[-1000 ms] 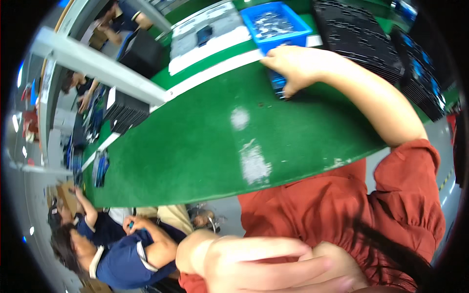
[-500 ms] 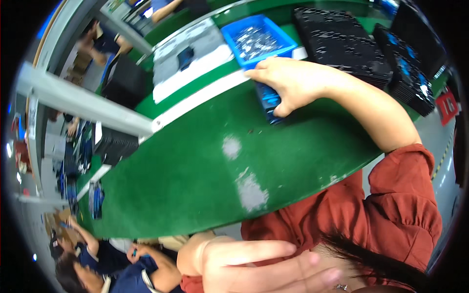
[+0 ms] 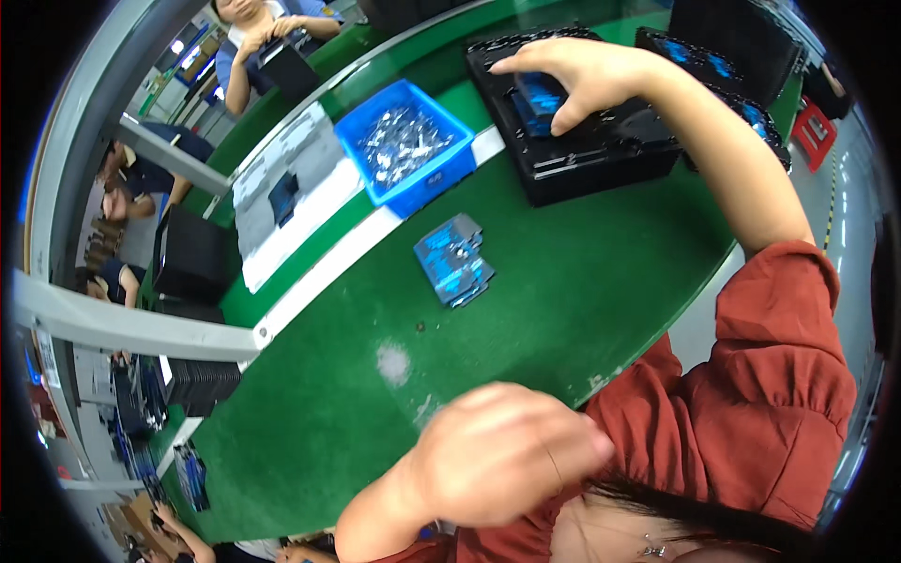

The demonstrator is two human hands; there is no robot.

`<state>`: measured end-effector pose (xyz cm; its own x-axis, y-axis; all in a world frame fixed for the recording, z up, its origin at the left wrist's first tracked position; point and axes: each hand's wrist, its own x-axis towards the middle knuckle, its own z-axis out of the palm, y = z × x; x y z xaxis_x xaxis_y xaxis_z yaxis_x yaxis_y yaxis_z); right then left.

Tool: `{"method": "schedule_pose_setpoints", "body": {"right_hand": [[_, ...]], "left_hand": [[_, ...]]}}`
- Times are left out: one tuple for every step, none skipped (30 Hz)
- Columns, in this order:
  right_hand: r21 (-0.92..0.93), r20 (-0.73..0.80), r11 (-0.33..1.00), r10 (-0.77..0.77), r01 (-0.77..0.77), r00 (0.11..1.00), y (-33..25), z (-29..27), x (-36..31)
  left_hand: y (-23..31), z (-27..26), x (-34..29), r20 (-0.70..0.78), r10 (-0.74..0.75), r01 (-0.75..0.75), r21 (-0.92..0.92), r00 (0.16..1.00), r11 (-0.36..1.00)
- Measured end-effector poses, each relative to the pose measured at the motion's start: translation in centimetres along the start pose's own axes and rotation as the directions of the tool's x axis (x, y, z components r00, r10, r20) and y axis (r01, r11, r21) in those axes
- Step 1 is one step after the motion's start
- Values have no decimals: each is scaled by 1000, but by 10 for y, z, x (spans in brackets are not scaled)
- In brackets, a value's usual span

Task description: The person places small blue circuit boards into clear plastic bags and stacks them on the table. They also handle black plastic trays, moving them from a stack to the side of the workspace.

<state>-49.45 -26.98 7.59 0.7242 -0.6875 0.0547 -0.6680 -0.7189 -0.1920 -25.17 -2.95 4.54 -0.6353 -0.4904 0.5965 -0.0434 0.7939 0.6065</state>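
Over the black tray (image 3: 605, 159) at the far right, my right hand (image 3: 591, 80) has its thumb and fingers round the sides of a flat black part with blue film (image 3: 538, 105). A similar blue-filmed black part (image 3: 455, 261) lies flat on the green table, apart from both hands. Close to my body, my left hand (image 3: 511, 450) hangs above the table's near edge, back of the hand up. It is blurred, and its fingertips are hidden, so whether it holds anything does not show.
A blue bin (image 3: 441, 178) of small shiny pieces stands beyond the table's white strip. Left of it, a dark piece (image 3: 283, 198) rests on a grey-white cloth (image 3: 314, 230). More black trays (image 3: 723, 56) stand at far right. A metal post (image 3: 141, 324) crosses the left; co-workers sit beyond.
My right hand has gone from the table to the black tray. The part on the table, formerly under that hand, now lies free. My left hand has risen, its outstretched fingers now turned down. The view has shifted.
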Motion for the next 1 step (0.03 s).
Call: {"method": "schedule_pose_setpoints", "body": {"right_hand": [[-8,3,1000,11,-11,1000,8,1,-2]], "left_hand": [[-13,0,-5,28,-65,62,73,998,995]]}}
